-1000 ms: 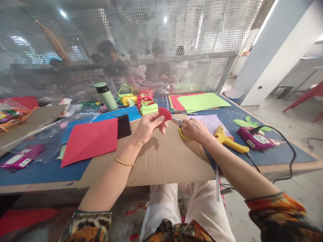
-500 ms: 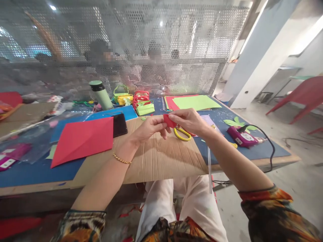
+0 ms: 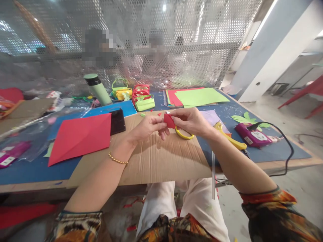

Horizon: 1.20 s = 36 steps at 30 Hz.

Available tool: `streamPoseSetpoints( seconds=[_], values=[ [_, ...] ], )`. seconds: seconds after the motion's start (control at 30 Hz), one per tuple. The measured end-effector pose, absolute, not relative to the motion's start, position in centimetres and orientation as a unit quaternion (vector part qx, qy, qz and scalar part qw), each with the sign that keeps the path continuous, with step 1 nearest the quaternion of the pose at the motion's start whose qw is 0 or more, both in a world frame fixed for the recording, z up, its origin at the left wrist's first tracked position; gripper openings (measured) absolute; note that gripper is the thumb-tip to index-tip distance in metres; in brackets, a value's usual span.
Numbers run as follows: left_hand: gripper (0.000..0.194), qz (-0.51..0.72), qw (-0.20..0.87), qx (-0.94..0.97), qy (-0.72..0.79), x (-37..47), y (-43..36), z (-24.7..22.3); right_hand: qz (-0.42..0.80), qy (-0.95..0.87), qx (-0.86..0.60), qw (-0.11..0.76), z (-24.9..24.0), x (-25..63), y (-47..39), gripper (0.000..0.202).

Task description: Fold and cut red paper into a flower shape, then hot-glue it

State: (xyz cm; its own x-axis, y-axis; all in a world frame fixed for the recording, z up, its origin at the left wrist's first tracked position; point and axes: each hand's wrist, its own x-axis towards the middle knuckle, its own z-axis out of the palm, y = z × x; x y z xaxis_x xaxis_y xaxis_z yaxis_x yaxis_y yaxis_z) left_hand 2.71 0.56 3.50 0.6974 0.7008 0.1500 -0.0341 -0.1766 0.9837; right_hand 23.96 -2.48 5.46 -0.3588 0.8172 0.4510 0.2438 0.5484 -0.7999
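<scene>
Pinching one red paper piece (image 3: pixel 169 121) from opposite sides: your left hand (image 3: pixel 146 129), your right hand (image 3: pixel 192 121). Yellow scissor handle (image 3: pixel 184 137): nearer your right.

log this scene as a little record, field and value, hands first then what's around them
left hand: holding small red paper piece
right hand: pinching the piece's other side
tool: yellow looped scissors handle below right hand; held or lying, unclear
work surface: brown corrugated cardboard sheet
left of hands: large red paper sheet, black rectangular phone
right of hands: yellow plastic glue gun
beyond hands: pale green cylindrical bottle
</scene>
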Motion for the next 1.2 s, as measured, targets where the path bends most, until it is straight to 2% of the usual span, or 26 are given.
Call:
streamPoseSetpoints(
  seconds=[0.33,1.03,1.2],
  values=[
    [0.045,0.295,0.592,0.705,0.255,3.0,0.3,3.3,0.375,-0.731,-0.334,0.463,4.8,24.9,-2.0,0.043],
    [0.044,0.245,0.583,0.729,0.263,3.1,-0.3,4.0,0.361,-0.763,-0.317,0.431,4.4,24.4,-2.1,0.019],
    [0.05,0.269,0.574,0.723,0.275,3.7,-0.8,3.9,0.367,-0.71,-0.365,0.477,3.8,24.0,-1.9,0.016]
  ],
)
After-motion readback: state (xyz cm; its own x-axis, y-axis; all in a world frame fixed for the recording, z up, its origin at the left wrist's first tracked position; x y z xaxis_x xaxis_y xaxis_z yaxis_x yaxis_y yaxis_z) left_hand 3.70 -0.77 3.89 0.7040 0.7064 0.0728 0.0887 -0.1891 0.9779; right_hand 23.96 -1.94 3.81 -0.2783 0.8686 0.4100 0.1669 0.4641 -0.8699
